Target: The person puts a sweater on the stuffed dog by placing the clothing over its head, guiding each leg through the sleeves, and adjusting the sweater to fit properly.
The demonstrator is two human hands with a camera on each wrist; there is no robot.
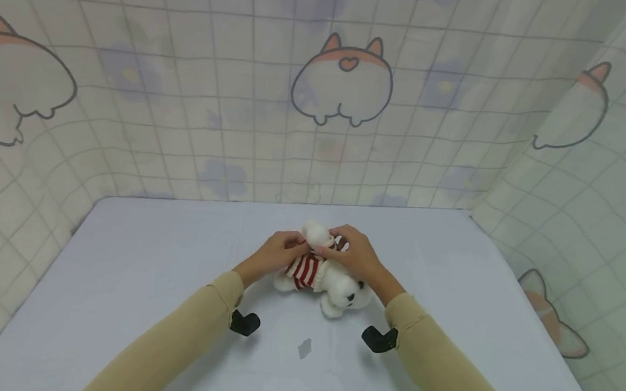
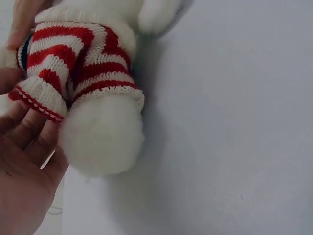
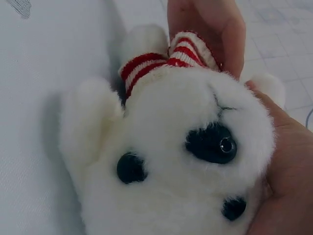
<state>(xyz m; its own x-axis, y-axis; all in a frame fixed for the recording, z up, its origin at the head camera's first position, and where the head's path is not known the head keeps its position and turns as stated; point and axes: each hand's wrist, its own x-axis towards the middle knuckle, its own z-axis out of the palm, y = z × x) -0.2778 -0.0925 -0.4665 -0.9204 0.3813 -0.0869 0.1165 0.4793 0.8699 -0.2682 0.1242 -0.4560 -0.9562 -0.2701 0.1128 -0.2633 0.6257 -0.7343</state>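
A white plush bear [image 1: 339, 285] lies on its side, its black-eyed head [image 3: 166, 152] toward the lower right. It wears red-and-white striped knit shorts [image 2: 105, 58]. One round foot [image 2: 102, 137] sticks out of a ribbed leg cuff. My left hand [image 1: 281, 254] pinches the other cuff [image 2: 41, 100], thumb above and fingers beneath. From the bear's far side, my right hand [image 1: 355, 253] reaches over, its thumb and fingers gripping the shorts near the raised white leg [image 1: 316, 233]. Some of the right fingers are hidden behind the toy.
The bear rests on a white table [image 1: 150, 257]. A small grey patch [image 1: 305, 347] marks the surface in front of it. Curtain-like cloth [image 1: 231, 123] with a grid and cartoon animals surrounds the back and sides.
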